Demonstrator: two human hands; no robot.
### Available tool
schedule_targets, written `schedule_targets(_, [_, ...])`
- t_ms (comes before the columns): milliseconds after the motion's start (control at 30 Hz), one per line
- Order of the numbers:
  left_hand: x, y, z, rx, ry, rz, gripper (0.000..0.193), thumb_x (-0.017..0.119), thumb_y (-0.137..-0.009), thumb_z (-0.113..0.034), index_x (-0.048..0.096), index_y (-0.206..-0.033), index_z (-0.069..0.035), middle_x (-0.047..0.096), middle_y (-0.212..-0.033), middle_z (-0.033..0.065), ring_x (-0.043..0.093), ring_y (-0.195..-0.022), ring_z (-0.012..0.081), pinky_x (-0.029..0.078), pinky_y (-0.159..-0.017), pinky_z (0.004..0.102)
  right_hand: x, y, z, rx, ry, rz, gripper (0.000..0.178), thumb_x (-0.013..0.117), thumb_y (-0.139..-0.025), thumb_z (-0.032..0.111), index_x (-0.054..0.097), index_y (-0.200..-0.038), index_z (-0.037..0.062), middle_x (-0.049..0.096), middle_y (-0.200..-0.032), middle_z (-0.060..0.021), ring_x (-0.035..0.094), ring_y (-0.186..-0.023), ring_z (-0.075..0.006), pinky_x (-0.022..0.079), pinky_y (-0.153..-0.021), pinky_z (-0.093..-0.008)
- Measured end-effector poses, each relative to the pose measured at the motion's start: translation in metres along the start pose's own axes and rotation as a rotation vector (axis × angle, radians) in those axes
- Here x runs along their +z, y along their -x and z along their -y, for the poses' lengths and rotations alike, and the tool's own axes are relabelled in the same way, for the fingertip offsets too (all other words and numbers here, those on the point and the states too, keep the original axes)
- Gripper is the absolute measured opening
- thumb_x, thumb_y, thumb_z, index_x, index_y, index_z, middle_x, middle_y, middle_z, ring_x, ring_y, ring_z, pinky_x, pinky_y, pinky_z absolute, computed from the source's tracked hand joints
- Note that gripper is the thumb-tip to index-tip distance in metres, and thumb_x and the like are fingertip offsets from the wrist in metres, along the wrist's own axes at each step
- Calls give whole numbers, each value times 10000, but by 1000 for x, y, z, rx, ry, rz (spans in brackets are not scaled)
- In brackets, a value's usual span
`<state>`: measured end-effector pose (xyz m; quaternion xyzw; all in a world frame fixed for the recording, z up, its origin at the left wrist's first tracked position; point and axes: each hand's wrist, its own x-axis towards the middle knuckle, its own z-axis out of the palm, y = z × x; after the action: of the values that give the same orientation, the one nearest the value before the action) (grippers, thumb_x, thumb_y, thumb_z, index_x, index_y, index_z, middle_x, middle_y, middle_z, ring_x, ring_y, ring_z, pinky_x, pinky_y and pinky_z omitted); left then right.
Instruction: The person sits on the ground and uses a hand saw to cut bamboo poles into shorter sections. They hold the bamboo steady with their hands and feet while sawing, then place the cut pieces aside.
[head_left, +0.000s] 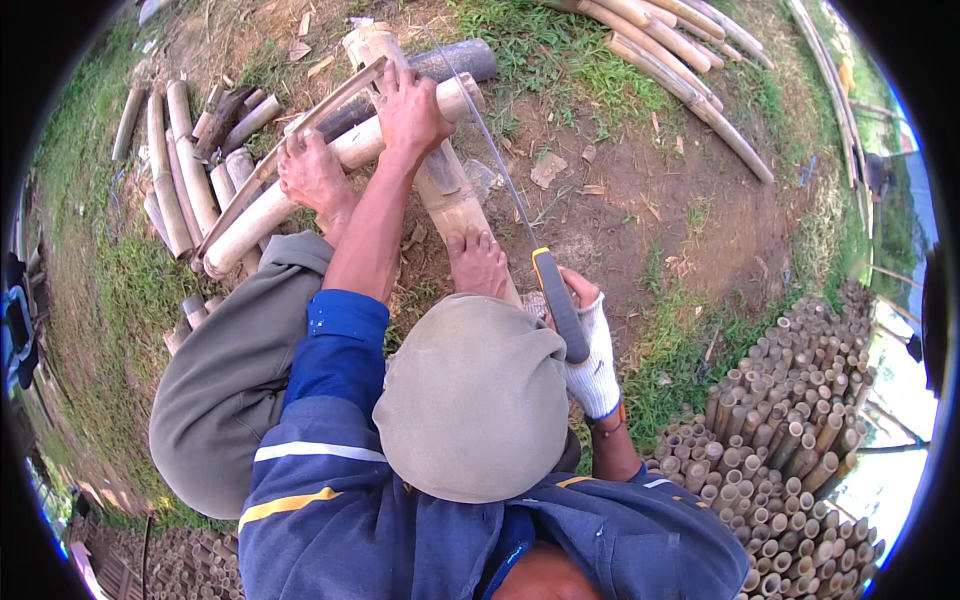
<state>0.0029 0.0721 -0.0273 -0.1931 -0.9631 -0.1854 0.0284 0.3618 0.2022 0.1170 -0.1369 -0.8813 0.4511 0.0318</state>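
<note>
My bare left hand point(410, 112) is closed over a pale bamboo pole point(362, 143) near its right end. A thin, flat bamboo strip point(258, 172) lies along the pole, its upper end at my fingertips. My right hand point(592, 345), in a white knit glove, grips the grey and yellow handle of a handsaw point(560, 305). The blade points up and away, just past the pole's right end; I cannot tell whether it touches. My left foot point(315, 175) rests on the pole. My right foot point(478, 262) stands on a thicker bamboo length point(447, 190) crossing underneath.
A dark bamboo piece point(455, 60) lies beyond the pole. Cut lengths point(165, 165) are scattered at the left, and longer poles point(690, 90) lie at the far right. A large stack of upright bamboo pieces point(785, 430) stands at the near right. Chips litter the dirt.
</note>
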Motion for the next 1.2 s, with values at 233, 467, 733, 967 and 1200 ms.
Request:
schedule_targets(233, [21, 8, 0, 4, 35, -39, 531, 950, -660, -159, 784, -1154, -57, 614, -1489, 179, 414, -1589, 476, 530, -1191, 584, 39, -107, -8, -82, -101, -25, 666, 686, -872, 5, 513, -1515, 4, 608, -1418, -182, 610, -1297, -293, 475, -1155, -414])
schedule_targets(467, [11, 0, 4, -23, 17, 3, 505, 920, -692, -162, 794, -1170, -58, 597, -1531, 193, 372, -1618, 468, 593, -1108, 607, 50, -148, -3, -144, -200, -15, 634, 673, -906, -9, 500, -1515, 5, 598, -1368, -168, 612, -1243, -249, 509, -1102, -373])
schedule_targets(733, [9, -10, -5, 9, 20, -14, 495, 919, -710, -165, 781, -1168, -39, 610, -1498, 183, 390, -1610, 455, 559, -1140, 622, 19, -28, -39, -43, 24, -71, 567, 754, -896, 97, 595, -1423, -37, 709, -1201, -173, 705, -1138, -296, 550, -1041, -412])
schedule_targets(967, [10, -3, -13, 16, -14, 19, 648, 982, -673, -276, 788, -1258, -74, 602, -1528, 142, 372, -1618, 424, 568, -1187, 543, 57, -191, -5, -208, -294, -31, 586, 680, -926, 13, 515, -1489, 20, 613, -1358, -175, 633, -1208, -267, 504, -1108, -395])
schedule_targets(1200, [-1, -2, -5, -26, -84, 93, 722, 1002, -680, -313, 770, -1319, -71, 591, -1568, 144, 367, -1618, 441, 546, -1215, 560, -1, 42, -12, 53, 73, 27, 652, 702, -917, 97, 493, -1528, 11, 614, -1428, -221, 640, -1298, -357, 510, -1121, -466])
